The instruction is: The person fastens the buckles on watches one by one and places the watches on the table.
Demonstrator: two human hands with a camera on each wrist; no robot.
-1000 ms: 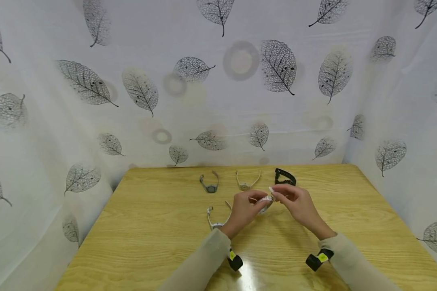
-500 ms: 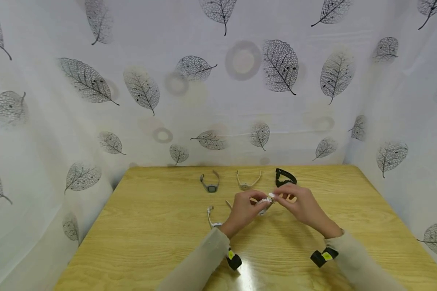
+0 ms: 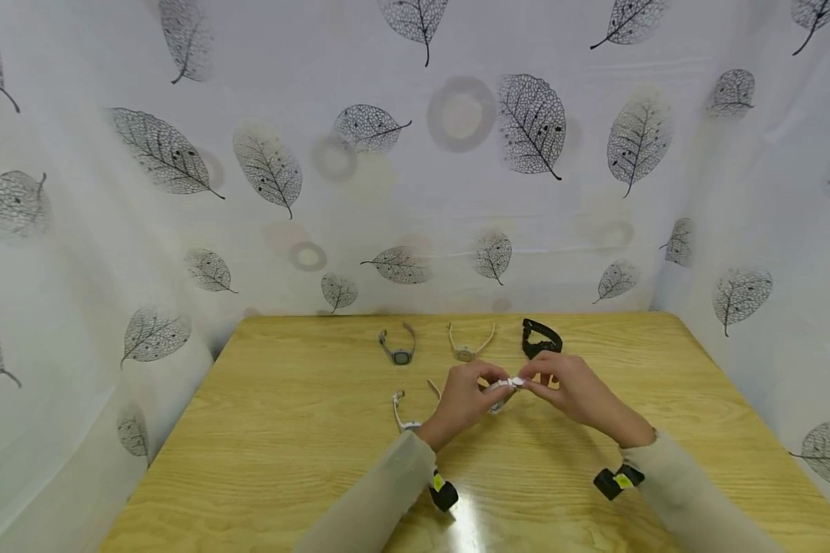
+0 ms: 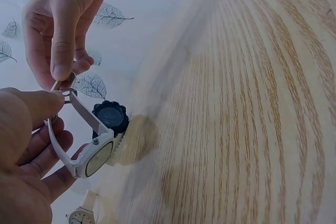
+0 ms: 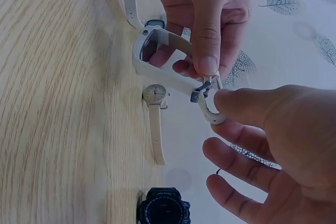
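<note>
A white wristwatch (image 4: 100, 157) is held up between both hands, its strap bent into a loop. My left hand (image 3: 462, 399) pinches the strap beside its buckle with thumb and fingers. My right hand (image 3: 576, 393) pinches the strap's curled end, seen in the right wrist view just past the metal buckle (image 5: 199, 92). The watch face hangs below the hands, clear of the tabletop. Fingertips cover part of the buckle, so I cannot tell whether its pin is in a hole.
On the wooden table (image 3: 283, 461) lie a grey watch (image 3: 401, 356), a cream watch (image 3: 465, 354) and a black watch (image 3: 541, 338) along the back. Another white watch (image 3: 410, 425) lies partly behind the left forearm. A leaf-print curtain (image 3: 401, 200) surrounds the table.
My right hand's fingertips have come down slightly, and the strap end that stuck up between them now lies lower, nearer level with the buckle. My left hand has barely moved.
</note>
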